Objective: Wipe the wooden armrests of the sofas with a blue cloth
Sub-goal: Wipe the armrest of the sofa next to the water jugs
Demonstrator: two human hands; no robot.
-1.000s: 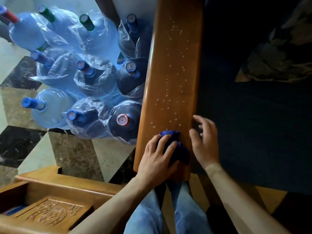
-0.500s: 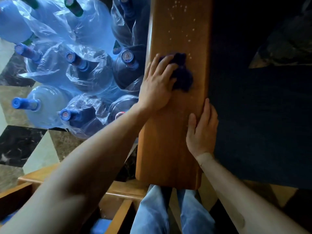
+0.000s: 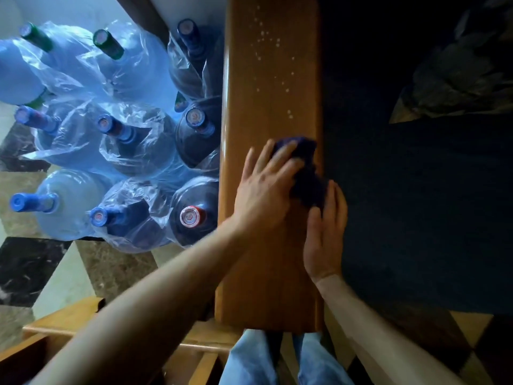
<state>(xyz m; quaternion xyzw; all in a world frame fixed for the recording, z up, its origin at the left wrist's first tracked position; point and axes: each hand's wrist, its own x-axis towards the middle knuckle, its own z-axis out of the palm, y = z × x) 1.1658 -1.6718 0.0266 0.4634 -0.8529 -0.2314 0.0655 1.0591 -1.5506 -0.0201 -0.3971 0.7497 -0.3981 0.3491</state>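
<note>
Wiping the wooden armrest (image 3: pixel 270 112) with the blue cloth (image 3: pixel 304 173).

The left hand (image 3: pixel 266 193) is pressing the bunched cloth flat-fingered onto the armrest's inner edge; the right hand (image 3: pixel 324 234) is resting open just at the cloth's 5 o'clock, fingertips touching it. White specks (image 3: pixel 266 43) are still lying toward 12 o'clock, so more strokes look needed. Since the cloth is riding the edge, I'd worry about it slipping off onto the dark seat (image 3: pixel 416 204). Plastic-wrapped water jugs (image 3: pixel 125 151) are crowding the floor at 9 o'clock.
</note>
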